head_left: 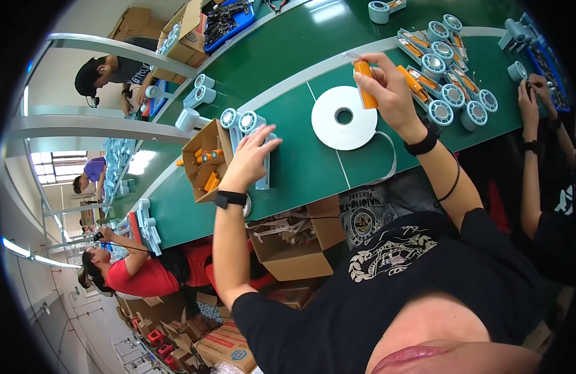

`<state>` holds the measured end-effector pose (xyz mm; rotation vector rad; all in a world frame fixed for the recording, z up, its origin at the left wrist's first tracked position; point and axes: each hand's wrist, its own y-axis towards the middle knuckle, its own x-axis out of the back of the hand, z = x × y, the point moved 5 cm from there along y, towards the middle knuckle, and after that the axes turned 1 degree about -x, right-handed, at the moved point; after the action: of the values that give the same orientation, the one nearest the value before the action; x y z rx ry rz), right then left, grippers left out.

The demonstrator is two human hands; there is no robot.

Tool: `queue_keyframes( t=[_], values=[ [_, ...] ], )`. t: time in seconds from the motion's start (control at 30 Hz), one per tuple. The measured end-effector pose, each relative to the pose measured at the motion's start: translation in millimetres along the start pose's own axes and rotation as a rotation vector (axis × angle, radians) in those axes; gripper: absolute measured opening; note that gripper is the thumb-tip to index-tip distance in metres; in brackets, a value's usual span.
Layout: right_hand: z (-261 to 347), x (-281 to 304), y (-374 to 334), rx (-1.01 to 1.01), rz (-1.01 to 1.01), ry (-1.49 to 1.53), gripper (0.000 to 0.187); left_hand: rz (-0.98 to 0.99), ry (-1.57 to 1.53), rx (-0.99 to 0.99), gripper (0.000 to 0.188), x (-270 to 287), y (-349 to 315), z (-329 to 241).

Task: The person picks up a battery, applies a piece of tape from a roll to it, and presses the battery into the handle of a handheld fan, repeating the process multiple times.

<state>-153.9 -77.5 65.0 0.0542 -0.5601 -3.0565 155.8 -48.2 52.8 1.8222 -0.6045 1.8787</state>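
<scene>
- As the head view shows, the right hand (390,93) has its grip clamped on an orange cylinder (367,98), held upright above the green bench (294,181).
- The left hand (245,161) has its grip apart, fingers spread, over light-blue housings (249,121); whether it touches them I cannot tell.
- Just left of that hand, an open cardboard box (200,139) on the bench holds orange pieces (212,182).
- Between the two hands, a white roll (328,134) lies flat on the bench, a loose white strip (392,156) curving away on its right.
- Right of the right hand, a cluster of round-headed light-blue units (453,95) lies with more orange parts among them.
- Farther right, a co-worker's hands (529,103) meet near a blue tray (543,65).
- Below the bench edge, a larger carton (300,268) contains pale scraps.
</scene>
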Motion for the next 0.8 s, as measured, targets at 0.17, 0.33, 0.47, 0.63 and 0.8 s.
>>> queue_keyframes(
  t=[0.17, 0.33, 0.47, 0.63, 0.8],
  values=[
    [-7.1, -4.9, -13.0, -0.084, 0.093, 0.099, 0.03, 0.142, 0.278, -0.34, 0.055, -3.9, 1.4, 10.9],
    [-7.6, -13.3, -27.9, -0.124, 0.176, 0.265, 0.029, 0.19, 0.278, -0.343, 0.054, -15.2, 0.4, 20.5],
    [-23.1, -3.7, -33.3, -0.405, 0.22, 0.269, 0.029, 0.377, -0.06, 0.002, 0.048, -3.1, 9.7, -37.8],
    [-21.4, -33.9, -56.7, -0.589, 0.206, 0.448, 0.028, 0.417, -0.071, -0.011, 0.039, -13.3, -2.3, -116.3],
    [-38.7, -44.6, -79.3, -0.729, 0.295, 0.521, 0.026, -0.194, 0.032, -0.07, 0.025, -27.2, -7.9, -130.1]
  ],
)
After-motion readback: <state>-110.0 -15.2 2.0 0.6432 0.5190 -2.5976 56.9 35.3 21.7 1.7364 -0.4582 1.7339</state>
